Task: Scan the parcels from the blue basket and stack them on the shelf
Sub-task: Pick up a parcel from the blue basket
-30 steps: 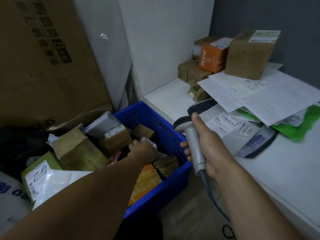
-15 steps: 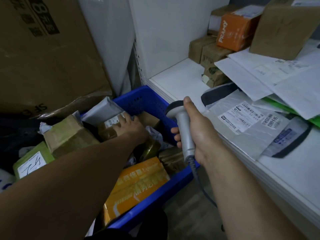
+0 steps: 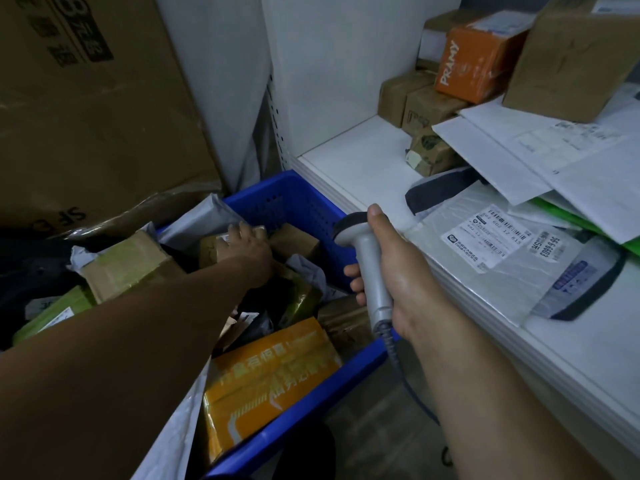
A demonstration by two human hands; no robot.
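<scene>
Left hand [image 3: 247,242]: I reach deep into the blue basket [image 3: 294,202]. My fingers lie over the top of a small brown box [image 3: 216,249]. I cannot tell whether they curl round its far edge.
Right hand [image 3: 398,271]: my fingers are wrapped round the handle of the barcode scanner [image 3: 367,268], with my thumb up near its head. It is poised over the basket's right wall.
Parcels: most lie heaped in the basket, and several already sit on the white shelf [image 3: 346,157] to my right.
Risk, slip: the box looks wedged against a grey poly bag [image 3: 204,216] and other cartons. A shallow one-handed hold could lose it on the lift.
Risk, spill: pulling it free could tip the neighbours that are piled above the rim.
Risk, misread: my fingers sit close to the box's pale label. If it stays covered, the scanner may read another barcode, such as the one on the grey mailer [image 3: 485,244] on the shelf.
Risk, snag: the scanner cable [image 3: 393,355] hangs past the basket's edge and may catch there.
</scene>
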